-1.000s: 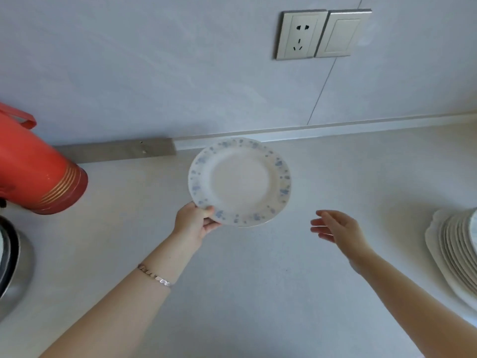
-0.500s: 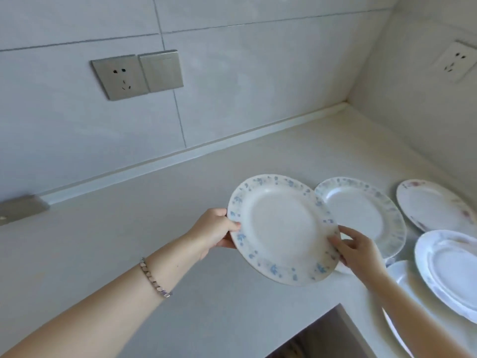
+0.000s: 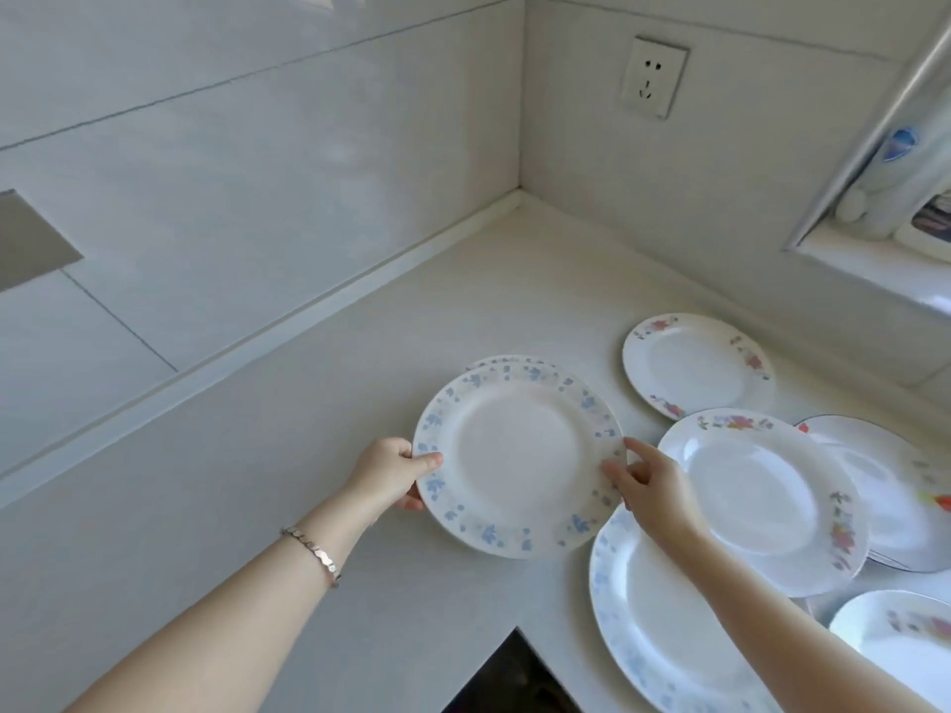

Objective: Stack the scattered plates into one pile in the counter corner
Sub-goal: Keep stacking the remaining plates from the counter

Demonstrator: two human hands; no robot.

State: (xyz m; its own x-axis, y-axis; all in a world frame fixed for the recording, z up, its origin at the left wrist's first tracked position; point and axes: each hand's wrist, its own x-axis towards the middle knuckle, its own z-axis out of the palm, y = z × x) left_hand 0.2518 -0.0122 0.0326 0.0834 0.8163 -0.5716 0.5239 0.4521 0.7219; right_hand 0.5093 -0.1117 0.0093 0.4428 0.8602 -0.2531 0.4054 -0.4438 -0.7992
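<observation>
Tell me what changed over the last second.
The right hand, free a second ago, took hold of the blue-flowered plate at its right rim. Both hands carried it rightward toward the corner, above a matching plate. The left hand kept its grip; the pink-flowered plate lay unmoved.

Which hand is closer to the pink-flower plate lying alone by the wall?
Right. The right hand pinches the right rim of the blue-flowered plate, on the side facing the pink-flower plate; the left hand holds the opposite rim, farther off.
</observation>
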